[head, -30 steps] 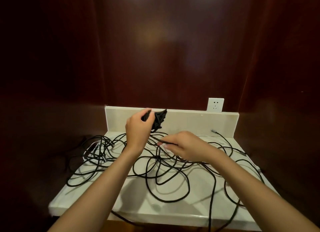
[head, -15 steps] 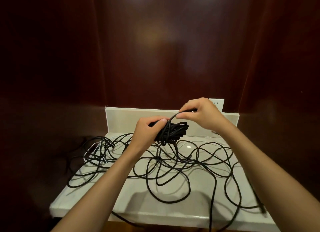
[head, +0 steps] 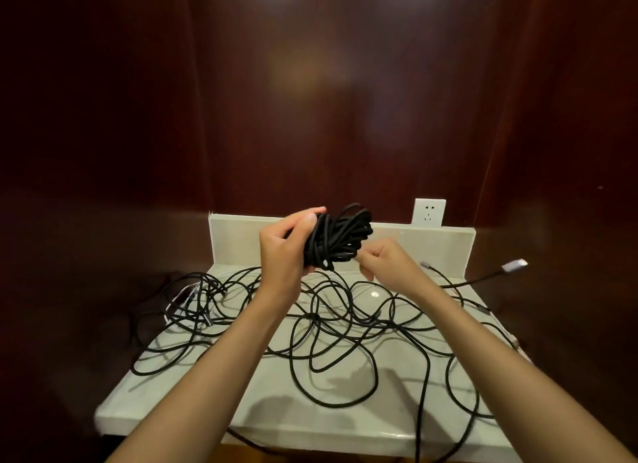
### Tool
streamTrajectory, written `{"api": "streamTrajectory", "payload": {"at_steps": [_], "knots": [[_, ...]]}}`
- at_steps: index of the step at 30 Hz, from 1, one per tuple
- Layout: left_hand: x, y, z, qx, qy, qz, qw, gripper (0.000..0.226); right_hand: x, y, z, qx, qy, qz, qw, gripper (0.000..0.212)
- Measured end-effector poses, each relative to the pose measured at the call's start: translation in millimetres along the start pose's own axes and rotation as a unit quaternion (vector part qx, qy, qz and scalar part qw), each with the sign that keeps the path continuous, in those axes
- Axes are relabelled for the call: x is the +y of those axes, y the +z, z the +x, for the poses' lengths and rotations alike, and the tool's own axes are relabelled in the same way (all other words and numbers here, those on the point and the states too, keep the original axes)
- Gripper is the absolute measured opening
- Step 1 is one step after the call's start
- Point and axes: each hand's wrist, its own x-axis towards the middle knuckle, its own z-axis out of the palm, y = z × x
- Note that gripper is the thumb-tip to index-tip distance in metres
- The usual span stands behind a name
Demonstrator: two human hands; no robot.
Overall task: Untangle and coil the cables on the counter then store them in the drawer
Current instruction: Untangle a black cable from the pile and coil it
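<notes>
1. Since half a second ago, the right hand (head: 381, 264) has dropped from above the bundle to just below and right of it, and a silver-tipped plug (head: 514, 265) has swung up over the right rear of the counter (head: 241, 414).
2. Held above the back of the counter, the coiled black cable bundle (head: 340, 238) is a thick, loose hank of matte braided loops, gripped on its left side by the left hand (head: 286, 252), with fingers curled round it and the thumb over the top.
3. The right hand's fingers are curled beside the bundle's lower right edge; it seems to pinch a strand there, but the contact is too small to be sure.
4. Below the hands, the loose black cables (head: 345, 331) sprawl in overlapping loops across most of the pale counter, with a denser knot near the left rear edge (head: 193, 300) and strands hanging over the front and right edges.
5. A low white backsplash (head: 234, 238) runs along the rear, and a white wall socket (head: 429, 213) sits above it on the dark red wood panelling (head: 345, 100).
6. Both forearms cross over the tangle and hide part of it.
</notes>
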Motion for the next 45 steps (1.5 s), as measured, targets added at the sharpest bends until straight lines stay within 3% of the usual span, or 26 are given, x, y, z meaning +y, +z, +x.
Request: {"api": "streamTrajectory", "payload": {"at_steps": [4, 7, 12, 16, 19, 25, 28, 33, 38, 45], "knots": [[-5, -2, 5, 0.077, -0.001, 0.005, 0.997, 0.020, -2, 24, -10, -0.046, 0.007, -0.017, 0.999, 0.031], [-14, -8, 11, 0.121, 0.007, 0.045, 0.992, 0.016, -6, 34, -14, -0.068, -0.039, -0.084, 0.993, 0.039], [-29, -25, 13, 0.093, 0.061, 0.216, 0.970, 0.031, -16, 36, -26, -0.156, -0.127, -0.288, 0.936, 0.024], [-40, -41, 14, 0.085, 0.037, 0.305, 0.948, 0.021, -26, 34, -34, -0.173, -0.158, -0.318, 0.919, 0.026], [-42, -40, 11, 0.018, 0.025, 0.353, 0.935, 0.020, -28, 26, -28, -0.141, -0.175, -0.331, 0.916, 0.027], [-38, -36, 7, -0.100, -0.002, 0.343, 0.934, 0.014, -20, 8, -16, -0.028, -0.149, -0.216, 0.965, 0.012], [-30, -29, 5, -0.153, -0.018, 0.315, 0.937, 0.017, -22, -1, -9, 0.017, -0.110, -0.148, 0.983, 0.020], [-14, -22, -4, -0.194, -0.060, 0.228, 0.952, 0.018, -25, -9, -2, -0.055, -0.072, -0.012, 0.996, 0.015], [-13, -22, -10, -0.181, -0.058, 0.123, 0.974, 0.020, -23, -21, -2, -0.080, -0.047, 0.061, 0.994, 0.012], [-10, -22, -15, -0.134, 0.038, 0.058, 0.989, 0.023, -16, -8, -6, -0.026, 0.027, 0.176, 0.984, 0.016]]}}
